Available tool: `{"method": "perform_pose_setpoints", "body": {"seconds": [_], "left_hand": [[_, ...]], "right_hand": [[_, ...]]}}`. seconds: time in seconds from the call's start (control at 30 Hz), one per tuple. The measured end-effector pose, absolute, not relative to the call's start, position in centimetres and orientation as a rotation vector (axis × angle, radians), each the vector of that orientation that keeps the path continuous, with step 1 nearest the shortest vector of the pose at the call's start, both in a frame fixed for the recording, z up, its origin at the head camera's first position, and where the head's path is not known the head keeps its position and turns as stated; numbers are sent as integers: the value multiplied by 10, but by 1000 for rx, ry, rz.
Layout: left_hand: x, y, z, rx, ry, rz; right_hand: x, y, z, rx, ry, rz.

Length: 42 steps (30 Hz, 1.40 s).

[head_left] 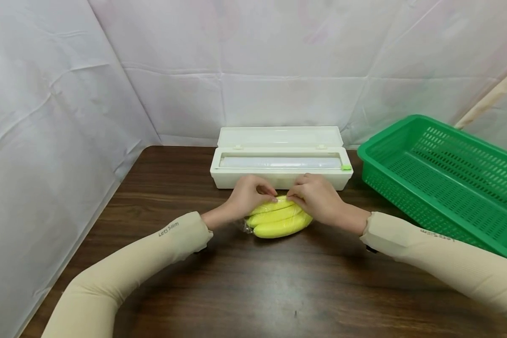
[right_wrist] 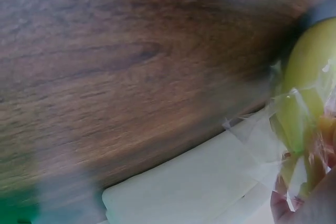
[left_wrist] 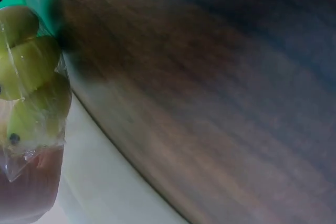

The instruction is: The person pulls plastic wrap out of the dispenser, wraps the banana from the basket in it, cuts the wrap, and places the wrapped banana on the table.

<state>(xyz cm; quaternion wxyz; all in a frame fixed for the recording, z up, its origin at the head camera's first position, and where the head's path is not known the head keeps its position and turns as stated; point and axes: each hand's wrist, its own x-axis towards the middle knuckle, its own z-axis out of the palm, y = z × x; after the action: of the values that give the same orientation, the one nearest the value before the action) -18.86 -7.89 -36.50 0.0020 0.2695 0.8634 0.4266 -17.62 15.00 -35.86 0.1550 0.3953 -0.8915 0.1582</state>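
A bunch of yellow bananas (head_left: 280, 221) lies on the table, with clear plastic wrap (right_wrist: 257, 142) around it. At the bunch's far left side, my left hand (head_left: 248, 196) pinches the wrap between thumb and fingers. My right hand (head_left: 320, 199) pinches it at the far right side, with fingertips close to the left ones. In the left wrist view, film covers the dark-tipped banana ends (left_wrist: 34, 77). A loose, crinkled edge of film sticks out beside the right fingers in the right wrist view.
Just behind the hands stands a white wrap dispenser (head_left: 283, 179), lid raised, with a roll of film (head_left: 280, 162) inside and a small green piece (head_left: 346, 167) at its right end. A green perforated basket (head_left: 410, 190) stands to the right. White cloth (head_left: 279, 103) hangs behind the brown wooden table (head_left: 253, 286).
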Motion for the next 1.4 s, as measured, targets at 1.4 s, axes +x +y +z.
{"method": "perform_pose_setpoints", "body": {"seconds": [1.4], "left_hand": [[-162, -125, -348, 828, 2801, 1393]], "right_hand": [[-150, 216, -335, 1000, -3008, 1128]]}}
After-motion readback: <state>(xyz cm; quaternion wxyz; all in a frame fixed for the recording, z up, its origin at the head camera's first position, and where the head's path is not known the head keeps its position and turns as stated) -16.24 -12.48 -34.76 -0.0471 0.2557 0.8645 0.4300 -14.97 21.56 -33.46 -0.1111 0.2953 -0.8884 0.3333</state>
